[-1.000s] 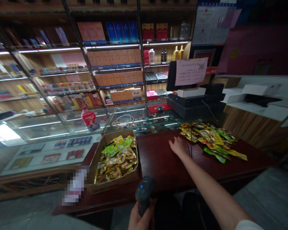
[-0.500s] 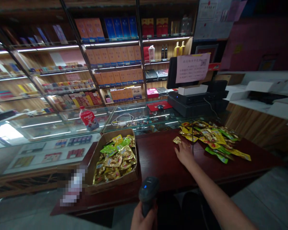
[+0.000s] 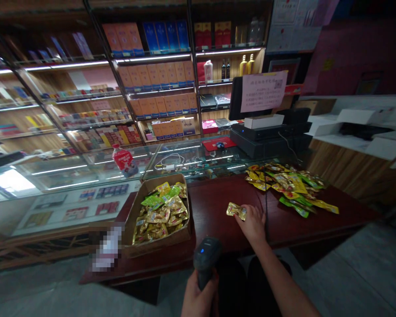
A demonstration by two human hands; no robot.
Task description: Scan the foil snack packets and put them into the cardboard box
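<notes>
1 handheld barcode scanner (image 3: pixel 207 255). 1 gold snack pkt (image 3: pixel 232 210) btwn the box & the pile. 1 cardboard box (image 3: pixel 161 243), approx. dozens of snack pkts (image 3: pixel 160 215) in it, too overlapped for an exact ct. 1 pkt pile (image 3: pixel 292 185), also too jumbled to ct. 1 red-label drink bottle (image 3: pixel 124 162). 1 PC mouse (image 3: pixel 220 145), 1 red mouse pad (image 3: pixel 211 143), 1 monitor (image 3: pixel 236 99), 1 pink QR-code notice (image 3: pixel 263 93), 1 wht cable (image 3: pixel 169 167). Upper shelves: 4 blue boxes (image 3: pixel 166 37), 3 tall orange boxes (image 3: pixel 122 38), 2 gold btls (image 3: pixel 243 66), 2 dark btls (image 3: pixel 223 70).

Dark grey scanner (image 3: pixel 207 255), gold packet (image 3: pixel 234 210)
</notes>
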